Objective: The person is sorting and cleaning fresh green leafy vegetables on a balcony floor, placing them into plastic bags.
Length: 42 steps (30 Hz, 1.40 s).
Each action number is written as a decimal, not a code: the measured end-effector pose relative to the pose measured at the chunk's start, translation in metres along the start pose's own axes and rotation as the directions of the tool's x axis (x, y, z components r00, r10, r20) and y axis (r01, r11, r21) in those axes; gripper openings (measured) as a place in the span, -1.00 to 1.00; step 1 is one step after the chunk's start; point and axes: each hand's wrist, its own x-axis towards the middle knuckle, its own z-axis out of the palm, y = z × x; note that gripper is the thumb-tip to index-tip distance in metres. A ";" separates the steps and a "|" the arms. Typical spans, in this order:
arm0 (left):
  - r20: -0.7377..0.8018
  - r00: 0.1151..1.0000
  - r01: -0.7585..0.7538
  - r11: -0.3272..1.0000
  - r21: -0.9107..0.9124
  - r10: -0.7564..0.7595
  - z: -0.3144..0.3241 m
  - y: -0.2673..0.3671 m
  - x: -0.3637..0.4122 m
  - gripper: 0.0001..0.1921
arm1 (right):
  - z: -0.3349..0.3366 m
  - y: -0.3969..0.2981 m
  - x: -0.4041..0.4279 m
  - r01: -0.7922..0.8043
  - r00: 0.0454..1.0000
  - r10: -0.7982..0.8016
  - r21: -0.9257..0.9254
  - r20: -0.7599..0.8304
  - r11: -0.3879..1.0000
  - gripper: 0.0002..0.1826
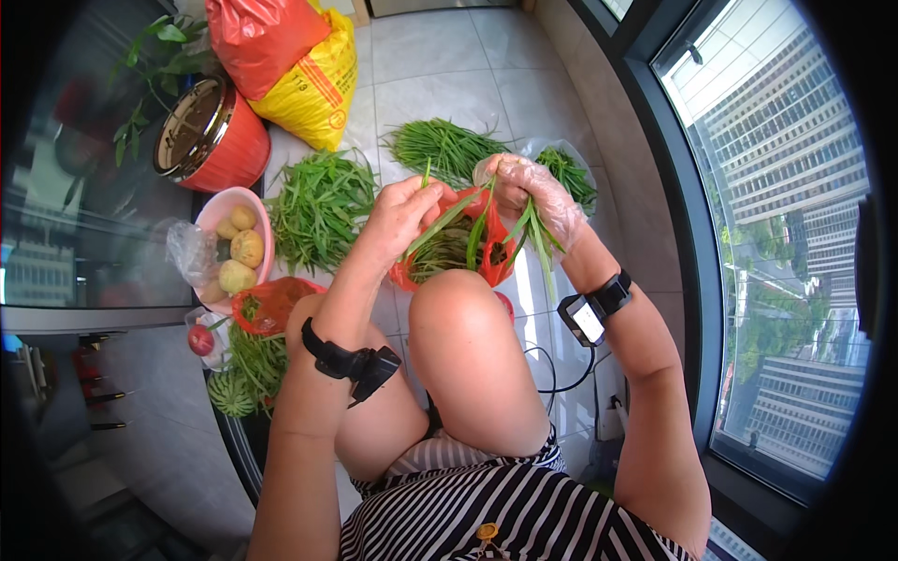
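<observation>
My bare left hand (403, 217) pinches a narrow green leaf (426, 172), whose tip sticks up between thumb and finger. To its right, my right hand (530, 188) wears a clear plastic glove and grips several leafy green stems (539, 231), their leaves hanging down below the palm. A long leaf (443, 223) slants between the two hands. Under them, an open red plastic bag (499, 256) holds more greens (449, 247), partly hidden by my knee. Left of the bag, a heap of leafy greens (324, 210) lies on the tiles.
Chive-like greens (443, 146) and a clear bag of greens (567, 172) lie beyond my hands. Leftward are a pink basin (263, 231) of round produce, a red planter (235, 151) and a yellow sack (309, 98). A window (786, 210) is at right; a black cable (572, 386) hangs near my leg.
</observation>
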 end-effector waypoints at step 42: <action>-0.819 0.540 -0.442 0.894 -0.079 0.195 -0.188 0.058 -0.212 -0.69 | 0.078 0.080 0.223 -0.113 0.990 -0.006 -0.831 -0.139 0.545 -0.75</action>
